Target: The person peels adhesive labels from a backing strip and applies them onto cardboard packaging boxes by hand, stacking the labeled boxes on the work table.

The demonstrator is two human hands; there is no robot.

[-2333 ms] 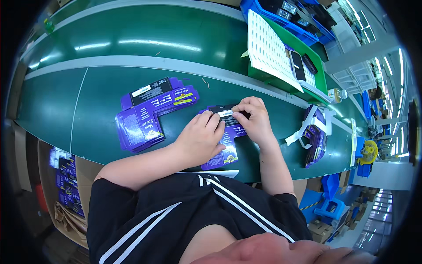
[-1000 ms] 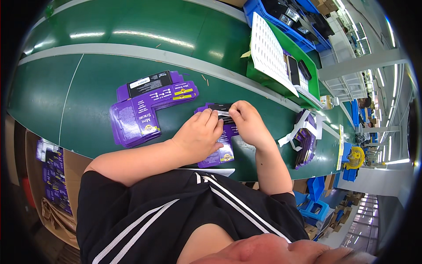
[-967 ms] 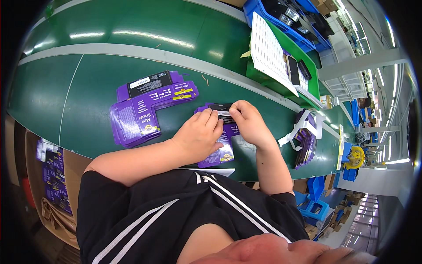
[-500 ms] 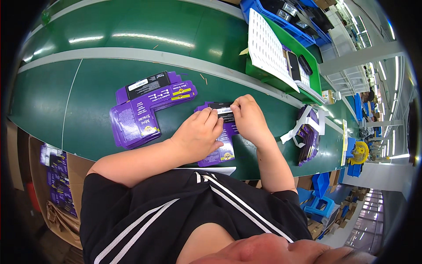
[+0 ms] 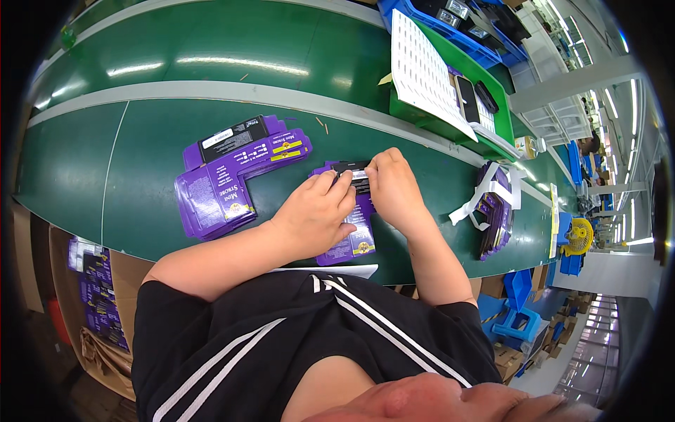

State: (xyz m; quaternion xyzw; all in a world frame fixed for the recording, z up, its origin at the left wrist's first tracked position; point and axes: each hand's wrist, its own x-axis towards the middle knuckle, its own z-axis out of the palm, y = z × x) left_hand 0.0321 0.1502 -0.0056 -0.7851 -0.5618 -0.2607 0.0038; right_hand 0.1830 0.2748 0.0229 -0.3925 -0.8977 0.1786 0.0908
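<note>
A flattened purple carton (image 5: 361, 232) with a black panel lies on the green bench in front of me. A narrow white label (image 5: 358, 174) shows on that panel, between my fingertips. My left hand (image 5: 316, 214) is closed, its bent fingers at the label's left end and partly covering the carton. At the right end, the pinched fingers of my right hand (image 5: 395, 186) press down. What lies under the fingertips is hidden. To the left is a stack of matching flattened cartons (image 5: 218, 183), the top one with a white label on its black panel.
On the right lies a purple carton bundle (image 5: 498, 218) with white strips across it. A green bin (image 5: 422, 118) holding a white label sheet (image 5: 425, 77) and a phone (image 5: 467, 98) stands behind. A cardboard box (image 5: 126, 288) with purple cartons is below the bench's left edge.
The view has shifted slightly. Both hands stay at the label on the carton, with no clear movement of their own.
</note>
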